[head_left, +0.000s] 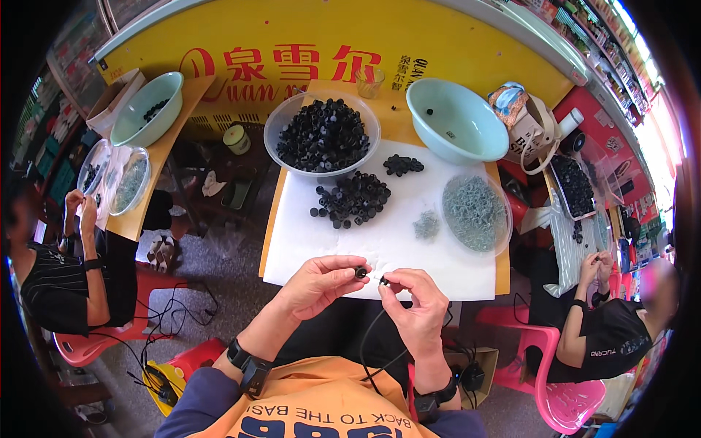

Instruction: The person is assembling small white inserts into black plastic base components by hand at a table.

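Observation:
Above the near edge of the white sheet [307, 248], my left hand [321, 286] pinches a small round black cap-like part [361, 273], its hollow end showing. Close beside it, fingertips almost meeting, my right hand [418, 305] grips a small black piece [384, 281] with a pale, shiny end. A loose pile of black parts [354, 201] lies beyond my hands, with a smaller cluster of black pieces [403, 165] farther back. To the right is a little heap of pale translucent bits [426, 225]. More such bits fill a shallow round see-through dish [507, 239].
A see-through bowl [272, 150] heaped with black parts stands at the back. Right of it is a pale green basin [460, 146] with a few black pieces inside. Co-workers sit at side tables, left [58, 292] and right [610, 336]. Cables [175, 306] run across the floor.

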`<act>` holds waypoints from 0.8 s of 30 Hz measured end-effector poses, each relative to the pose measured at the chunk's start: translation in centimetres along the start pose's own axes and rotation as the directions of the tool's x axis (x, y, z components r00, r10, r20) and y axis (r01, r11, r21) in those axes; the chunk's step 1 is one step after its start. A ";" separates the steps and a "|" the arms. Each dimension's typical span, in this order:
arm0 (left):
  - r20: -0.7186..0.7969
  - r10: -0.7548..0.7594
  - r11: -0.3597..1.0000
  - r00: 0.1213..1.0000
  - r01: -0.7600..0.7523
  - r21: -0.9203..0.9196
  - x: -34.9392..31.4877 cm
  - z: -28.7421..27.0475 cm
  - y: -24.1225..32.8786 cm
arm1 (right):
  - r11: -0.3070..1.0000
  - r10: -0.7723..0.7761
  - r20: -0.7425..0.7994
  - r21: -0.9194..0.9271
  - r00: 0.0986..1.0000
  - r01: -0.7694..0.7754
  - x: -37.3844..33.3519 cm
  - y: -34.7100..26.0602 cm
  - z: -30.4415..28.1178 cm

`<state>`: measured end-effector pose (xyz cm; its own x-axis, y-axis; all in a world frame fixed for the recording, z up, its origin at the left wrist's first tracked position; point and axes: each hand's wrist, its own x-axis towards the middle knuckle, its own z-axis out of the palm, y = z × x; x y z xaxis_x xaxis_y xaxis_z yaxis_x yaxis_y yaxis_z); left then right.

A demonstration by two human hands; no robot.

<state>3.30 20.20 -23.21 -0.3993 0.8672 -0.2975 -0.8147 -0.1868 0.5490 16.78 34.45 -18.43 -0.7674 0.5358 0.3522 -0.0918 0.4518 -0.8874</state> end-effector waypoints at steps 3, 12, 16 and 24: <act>0.019 0.015 1.000 1.000 -0.016 0.017 -0.2 -0.2 -0.2 | 1.000 -0.019 0.015 0.006 1.000 0.019 -0.1 -0.2 0.1; 0.039 0.041 0.999 0.998 -0.041 0.020 -0.3 -0.3 -0.6 | 0.991 -0.090 0.055 -0.091 0.994 0.095 0.0 -0.9 0.4; 0.054 0.003 1.000 0.999 -0.002 -0.017 -0.4 -0.3 -0.6 | 0.991 -0.090 0.059 -0.095 0.994 0.096 0.0 -0.9 0.4; 0.062 0.015 1.000 0.998 -0.015 0.007 -0.4 -0.3 -0.8 | 0.992 -0.079 0.076 -0.094 0.994 0.086 -0.1 -0.7 0.6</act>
<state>4.00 19.81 -23.78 -0.3845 0.8912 -0.2407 -0.8055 -0.1965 0.5591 16.52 33.61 -17.99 -0.8040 0.4424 0.3974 -0.0973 0.5613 -0.8218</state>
